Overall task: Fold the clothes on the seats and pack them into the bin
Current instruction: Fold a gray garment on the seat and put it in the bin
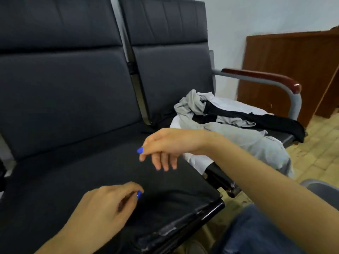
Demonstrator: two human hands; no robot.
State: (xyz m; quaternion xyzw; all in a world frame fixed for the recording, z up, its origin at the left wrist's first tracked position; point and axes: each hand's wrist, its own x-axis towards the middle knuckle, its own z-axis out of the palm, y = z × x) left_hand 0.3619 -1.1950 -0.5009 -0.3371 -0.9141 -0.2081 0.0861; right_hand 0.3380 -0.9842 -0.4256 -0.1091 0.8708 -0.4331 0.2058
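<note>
A black garment (176, 200) lies spread flat over the near seat (211, 208), with creases running out from my left hand. My left hand (106, 208) rests on it at the lower left, fingers curled and thumb pressed to forefinger, pinching the cloth. My right hand (165, 149) hovers above the seat's far right side, fingers hanging loose and holding nothing. On the far seat lies a crumpled pile of clothes (220, 123): grey, white and black pieces, some draped over the seat's front edge.
A grey curved rim (322, 187), perhaps the bin, shows at the right edge. A metal armrest with a wooden top (266, 77) closes off the far seat. A brown wooden cabinet (293, 70) stands behind it. My knee in blue jeans (256, 233) is low right.
</note>
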